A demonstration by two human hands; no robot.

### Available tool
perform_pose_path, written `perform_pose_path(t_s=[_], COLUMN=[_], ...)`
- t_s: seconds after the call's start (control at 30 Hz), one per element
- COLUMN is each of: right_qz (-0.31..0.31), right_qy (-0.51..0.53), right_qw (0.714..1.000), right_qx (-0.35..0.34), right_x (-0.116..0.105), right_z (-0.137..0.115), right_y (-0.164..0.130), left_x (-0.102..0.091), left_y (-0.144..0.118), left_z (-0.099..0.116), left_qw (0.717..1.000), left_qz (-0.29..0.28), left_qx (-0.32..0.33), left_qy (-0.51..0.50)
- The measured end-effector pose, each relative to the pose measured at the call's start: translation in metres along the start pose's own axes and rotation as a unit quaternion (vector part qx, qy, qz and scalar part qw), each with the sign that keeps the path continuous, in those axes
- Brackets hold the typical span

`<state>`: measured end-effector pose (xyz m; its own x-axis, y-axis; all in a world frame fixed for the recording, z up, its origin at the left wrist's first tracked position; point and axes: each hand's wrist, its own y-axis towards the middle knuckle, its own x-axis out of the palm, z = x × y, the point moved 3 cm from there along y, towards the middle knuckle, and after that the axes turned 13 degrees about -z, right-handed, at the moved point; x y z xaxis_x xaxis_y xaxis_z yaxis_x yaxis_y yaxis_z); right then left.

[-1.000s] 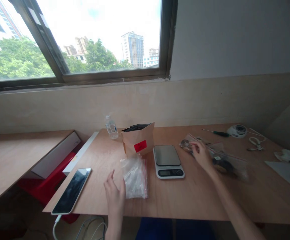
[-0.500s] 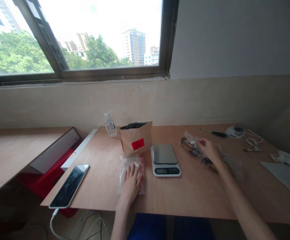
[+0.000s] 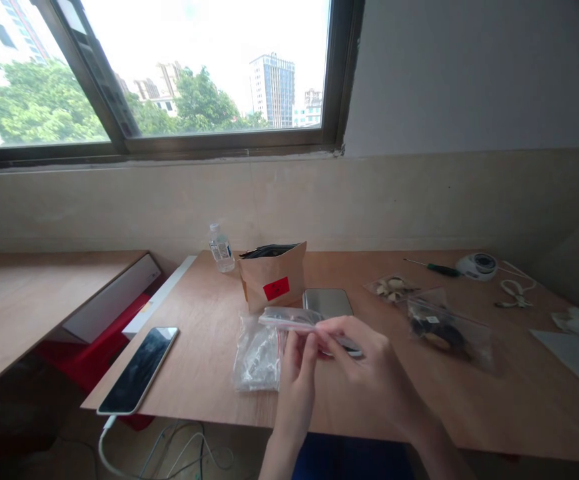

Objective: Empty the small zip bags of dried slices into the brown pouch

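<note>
In front of the kitchen scale (image 3: 328, 302), a clear zip-lock bag (image 3: 289, 317) with a reddish seal edge is pinched between both hands. My left hand (image 3: 296, 373) grips its lower edge with thumb and fingers together. From the right, my right hand (image 3: 364, 350) pinches the same edge; what the bag contains is hard to make out. Just left of my left hand lies a stack of clear zip-lock bags (image 3: 258, 357). Behind the held bag stands an open brown paper pouch (image 3: 269, 280) with a red label. My hands and the bag cover much of the scale.
To the right lie a zip-lock bag with dark items (image 3: 449, 337) and another with beige pieces (image 3: 392, 287). Farther back are a green-handled screwdriver (image 3: 439, 269), a white dome camera (image 3: 478, 265) and a white cable (image 3: 516, 293). At left are a phone (image 3: 139, 370) and a bottle (image 3: 222, 250).
My right hand has come from the bags at right to the middle with a zip-lock bag. My left hand has lifted off the stack and now pinches that bag too.
</note>
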<state>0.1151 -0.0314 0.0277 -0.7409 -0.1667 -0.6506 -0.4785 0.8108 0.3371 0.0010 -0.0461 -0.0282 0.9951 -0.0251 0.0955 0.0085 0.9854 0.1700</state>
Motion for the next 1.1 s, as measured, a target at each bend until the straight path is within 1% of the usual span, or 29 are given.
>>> perform_pose_path(t_s=[0.07,0.2,0.27,0.33,0.43,0.53,0.6,0.67,0.77,0.83,0.97,1.1], right_qz=[-0.019,-0.057,-0.062,-0.056,-0.047,-0.051,-0.054,-0.066,-0.101,-0.11,-0.093,-0.094], right_qy=[0.019,0.013,0.005,0.002,0.0,0.005,0.008,0.009,0.015,0.009,-0.038,-0.086], right_qw=[1.0,0.998,0.998,0.998,0.999,0.998,0.998,0.997,0.992,0.991,0.994,0.992], right_qx=[-0.015,-0.031,-0.03,-0.025,-0.011,0.02,0.037,0.05,0.068,0.074,0.053,-0.001], right_x=[0.005,0.013,0.017,0.02,0.021,0.019,0.015,0.013,0.012,0.012,0.015,0.022], right_z=[-0.002,0.001,0.003,0.007,0.012,0.015,0.014,0.012,0.009,0.009,0.01,0.009], right_y=[-0.003,-0.004,-0.004,-0.003,-0.004,-0.005,-0.006,-0.007,-0.008,-0.01,-0.012,-0.011], left_x=[-0.006,-0.012,-0.013,-0.014,-0.014,-0.014,-0.015,-0.016,-0.018,-0.018,-0.017,-0.019], left_y=[-0.003,-0.007,-0.008,-0.008,-0.008,-0.007,-0.007,-0.005,-0.003,-0.002,-0.002,-0.003], left_z=[-0.003,-0.011,-0.016,-0.018,-0.015,-0.009,-0.007,-0.006,-0.007,-0.006,-0.003,-0.002], left_qw=[0.999,0.996,0.994,0.993,0.996,0.997,0.997,0.997,0.996,0.996,0.994,0.993], left_qz=[0.027,0.046,0.058,0.055,0.033,0.008,-0.001,-0.008,-0.021,-0.034,-0.049,-0.013], left_qx=[-0.014,-0.072,-0.095,-0.103,-0.078,-0.049,-0.042,-0.039,-0.032,-0.029,-0.018,-0.019], left_qy=[0.013,0.016,0.02,0.023,0.035,0.054,0.06,0.066,0.08,0.084,0.091,0.112])
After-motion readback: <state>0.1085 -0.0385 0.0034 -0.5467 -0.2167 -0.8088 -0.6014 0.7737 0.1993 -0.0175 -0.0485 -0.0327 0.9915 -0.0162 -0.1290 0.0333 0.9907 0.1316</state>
